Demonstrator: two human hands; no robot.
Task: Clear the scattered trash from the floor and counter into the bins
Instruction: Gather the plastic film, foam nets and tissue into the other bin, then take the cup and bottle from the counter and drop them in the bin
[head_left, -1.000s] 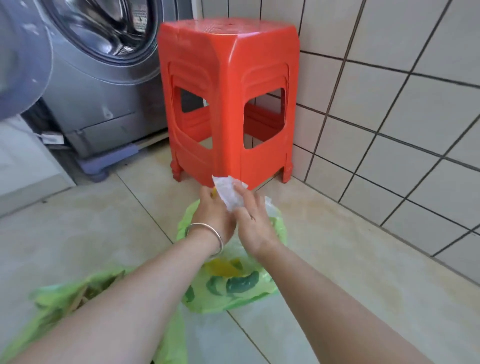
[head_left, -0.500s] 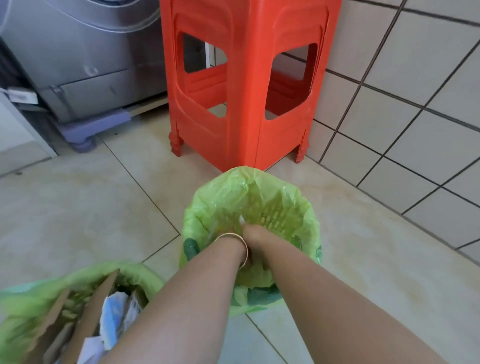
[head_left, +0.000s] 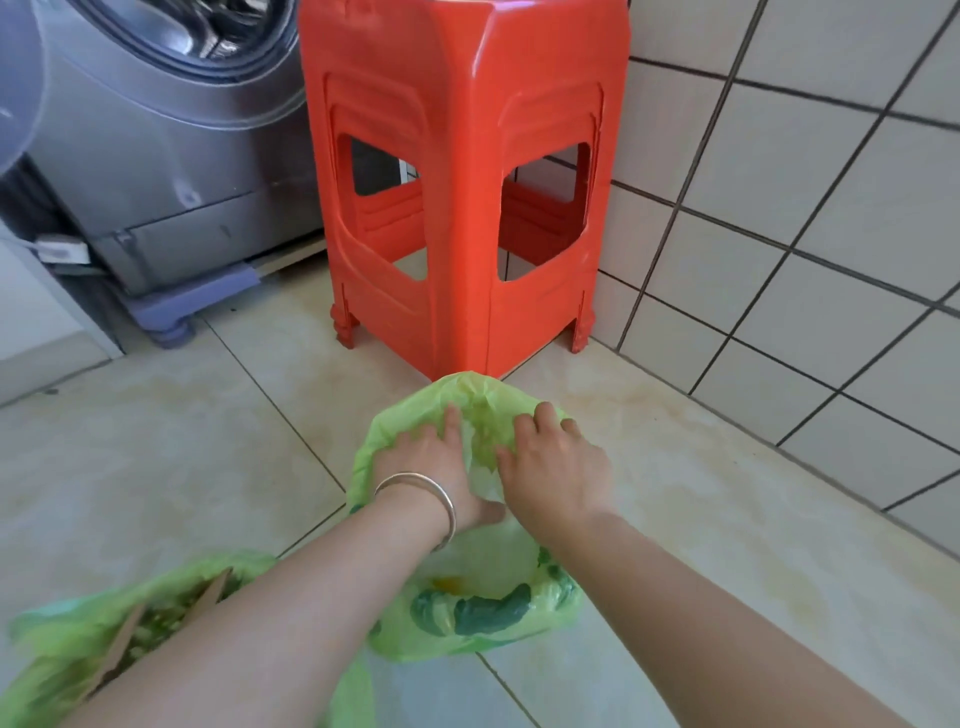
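A small bin lined with a light green bag (head_left: 467, 613) stands on the floor tiles in front of me. My left hand (head_left: 426, 462), a silver bangle on its wrist, hovers over the bin's left side with its fingers spread. My right hand (head_left: 556, 467) hovers over the right side, fingers also apart. Neither hand holds anything. Something pale shows inside the bag between the hands. A second green-lined bin (head_left: 78, 639) at the bottom left holds brown cardboard and other scraps.
A red plastic stool (head_left: 462, 182) stands just beyond the bin, in the corner by the tiled wall (head_left: 805, 234). A grey washing machine (head_left: 171, 156) on a lilac stand sits at the left. Beige floor tiles (head_left: 182, 441) spread around the bins.
A second ago both hands held a white paper above the bin. They then went down into the bag. Now they are up over the rim, spread and without the paper.
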